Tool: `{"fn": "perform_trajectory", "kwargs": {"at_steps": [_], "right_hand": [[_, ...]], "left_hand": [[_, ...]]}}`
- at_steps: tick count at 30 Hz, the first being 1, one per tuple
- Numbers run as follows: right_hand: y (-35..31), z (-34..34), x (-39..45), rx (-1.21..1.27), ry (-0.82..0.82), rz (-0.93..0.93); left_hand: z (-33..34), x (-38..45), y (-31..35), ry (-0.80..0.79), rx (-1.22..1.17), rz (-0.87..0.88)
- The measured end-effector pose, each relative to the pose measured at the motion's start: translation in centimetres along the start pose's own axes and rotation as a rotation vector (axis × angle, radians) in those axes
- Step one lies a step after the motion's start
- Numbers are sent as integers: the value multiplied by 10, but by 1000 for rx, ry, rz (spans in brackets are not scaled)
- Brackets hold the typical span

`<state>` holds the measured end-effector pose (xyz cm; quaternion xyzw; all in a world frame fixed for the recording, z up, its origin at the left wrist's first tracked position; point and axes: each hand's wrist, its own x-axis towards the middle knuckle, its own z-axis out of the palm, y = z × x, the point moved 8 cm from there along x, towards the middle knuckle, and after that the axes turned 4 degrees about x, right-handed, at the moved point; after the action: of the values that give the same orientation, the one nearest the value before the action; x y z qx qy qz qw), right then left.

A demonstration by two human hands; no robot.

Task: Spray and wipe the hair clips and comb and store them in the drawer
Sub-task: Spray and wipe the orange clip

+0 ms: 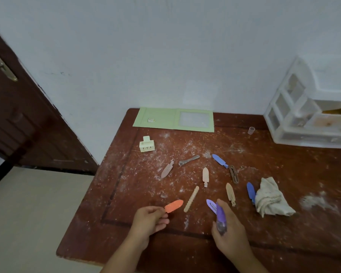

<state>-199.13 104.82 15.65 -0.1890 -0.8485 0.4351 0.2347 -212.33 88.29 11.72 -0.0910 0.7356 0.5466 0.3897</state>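
My left hand (pixel 149 219) pinches an orange hair clip (pixel 173 206) by its end, just above the dusty brown table (pixel 283 223). My right hand (pixel 229 231) grips a small purple spray bottle (pixel 220 217), its nozzle pointing away from me. Several clips lie scattered on the table: a purple one (pixel 211 205) by the bottle, two blue ones (pixel 220 160) (pixel 251 192), beige ones (pixel 205 176) (pixel 230 194), a pink one (pixel 167 169) and a brown one (pixel 233 174). A cream claw clip (pixel 146 144) stands at the far left. A crumpled cloth (pixel 271 200) lies at the right.
A white plastic drawer unit (pixel 303 119) stands at the back right with one drawer pulled out. A green card folder (pixel 173 119) lies against the wall, a small clear cap (pixel 251 130) near the drawers. A dark door (pixel 18 115) is at the left.
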Motion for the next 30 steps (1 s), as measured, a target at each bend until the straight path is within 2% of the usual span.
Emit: {"fn": "perform_trajectory", "kwargs": {"at_steps": [2,4,6,8,12,17,21,25,30], "right_hand": [[4,7,1,60,-100,54],[3,23,-1,25,-308,104],[-4,38,-2,-162,-505,142],[-13,49,0,-293,-580,75],[-18,55,1,-261,-471,-2],[-15,53,1,-254,-444,55],[-13,48,1,-94,-441,142],[-23,41,1,118,-367,182],[-24,39,0,145,-296,153]], "left_hand": [[7,-6,-4,-41,-28,-20],[15,-13,-7,-78,-52,-23],[21,-19,-8,-105,-68,-10],[25,-24,-11,-117,-94,-1],[22,-30,-16,-97,-157,-16],[17,-35,-18,-97,-202,-7],[17,-38,-18,-92,-220,9],[17,-38,-20,-83,-217,17],[16,-39,-21,-67,-204,29]]}}
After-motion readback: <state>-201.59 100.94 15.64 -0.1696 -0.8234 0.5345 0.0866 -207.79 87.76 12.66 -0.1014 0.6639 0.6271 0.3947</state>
